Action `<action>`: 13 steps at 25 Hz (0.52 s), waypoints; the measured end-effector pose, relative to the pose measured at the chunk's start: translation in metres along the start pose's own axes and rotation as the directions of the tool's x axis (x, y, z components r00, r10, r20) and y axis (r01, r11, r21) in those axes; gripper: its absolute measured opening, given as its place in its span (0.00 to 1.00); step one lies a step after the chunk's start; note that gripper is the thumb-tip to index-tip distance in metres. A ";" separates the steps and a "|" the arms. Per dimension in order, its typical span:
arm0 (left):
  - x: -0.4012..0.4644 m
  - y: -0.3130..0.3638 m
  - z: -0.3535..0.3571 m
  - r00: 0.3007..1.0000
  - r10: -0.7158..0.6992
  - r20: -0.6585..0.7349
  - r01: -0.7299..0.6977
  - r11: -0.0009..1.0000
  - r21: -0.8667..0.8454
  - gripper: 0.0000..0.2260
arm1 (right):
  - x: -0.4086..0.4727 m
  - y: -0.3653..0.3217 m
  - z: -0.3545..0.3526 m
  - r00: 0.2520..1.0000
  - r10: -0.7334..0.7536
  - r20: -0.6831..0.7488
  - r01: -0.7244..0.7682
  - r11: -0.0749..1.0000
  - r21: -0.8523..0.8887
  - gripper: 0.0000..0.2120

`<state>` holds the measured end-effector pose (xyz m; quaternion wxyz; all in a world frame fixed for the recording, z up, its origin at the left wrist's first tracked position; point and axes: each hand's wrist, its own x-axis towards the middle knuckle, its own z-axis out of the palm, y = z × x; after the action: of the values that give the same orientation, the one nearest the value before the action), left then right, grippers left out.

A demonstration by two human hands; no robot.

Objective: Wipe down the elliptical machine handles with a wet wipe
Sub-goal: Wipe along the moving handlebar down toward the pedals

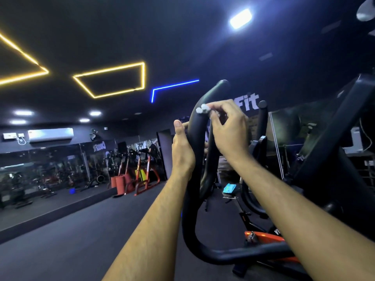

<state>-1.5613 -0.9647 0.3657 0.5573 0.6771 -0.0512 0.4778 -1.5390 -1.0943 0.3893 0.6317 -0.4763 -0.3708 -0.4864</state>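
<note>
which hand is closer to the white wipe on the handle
Right. The right hand pinches the wet wipe against the black handle; the left hand grips that handle lower down, below the wipe.

Handle (195, 128) between the hands: plain matte black. Wet wipe (202, 109) at the right hand's (229, 130) fingertips: white. Packet (229, 188) below the right wrist: light blue. Machine base (265, 238) under the right forearm: orange. Racks (142, 175) left of the left hand (182, 151): orange-red. Ceiling strips above: yellow (110, 80) and blue (172, 86).
</note>
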 end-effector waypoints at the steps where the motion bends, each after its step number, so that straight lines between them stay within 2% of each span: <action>1: 0.001 0.000 0.000 1.000 0.001 0.007 -0.001 1.000 0.002 0.39 | -0.012 0.000 -0.004 1.000 -0.018 0.022 0.018 1.000 -0.002 0.07; 4: 0.001 0.001 -0.002 1.000 0.004 -0.001 -0.004 0.999 0.031 0.37 | -0.039 0.007 -0.015 0.986 -0.024 0.167 0.016 0.998 0.054 0.07; 5: 0.001 0.001 -0.002 1.000 -0.005 0.001 0.005 0.999 0.042 0.37 | -0.040 0.012 -0.018 0.980 0.025 0.197 -0.042 0.995 0.086 0.07; 7: 0.000 0.003 -0.002 1.000 -0.027 -0.008 0.028 0.997 0.067 0.37 | -0.027 0.025 -0.015 0.974 0.189 0.129 -0.207 0.968 0.141 0.06; 9: -0.002 0.006 -0.001 0.999 -0.026 -0.025 0.027 0.997 0.070 0.33 | -0.001 0.032 -0.004 0.917 0.398 0.002 -0.384 0.884 0.267 0.03; 10: -0.004 0.008 0.001 1.000 -0.014 -0.027 0.016 0.998 0.059 0.31 | 0.011 0.032 0.002 0.877 0.480 -0.017 -0.441 0.820 0.365 0.02; 12: -0.007 0.010 0.002 0.999 0.023 -0.030 -0.022 0.999 0.042 0.27 | 0.019 0.026 0.017 0.802 0.596 0.024 -0.507 0.660 0.555 0.03; 13: -0.008 0.011 0.003 0.999 0.036 -0.033 -0.035 0.999 0.023 0.25 | 0.014 0.022 0.022 0.788 0.613 0.057 -0.518 0.611 0.599 0.04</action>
<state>-1.5707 -0.9750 0.3680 0.5419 0.6742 -0.0488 0.4994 -1.5145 -1.0750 0.4029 0.8937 -0.3114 -0.2820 -0.1576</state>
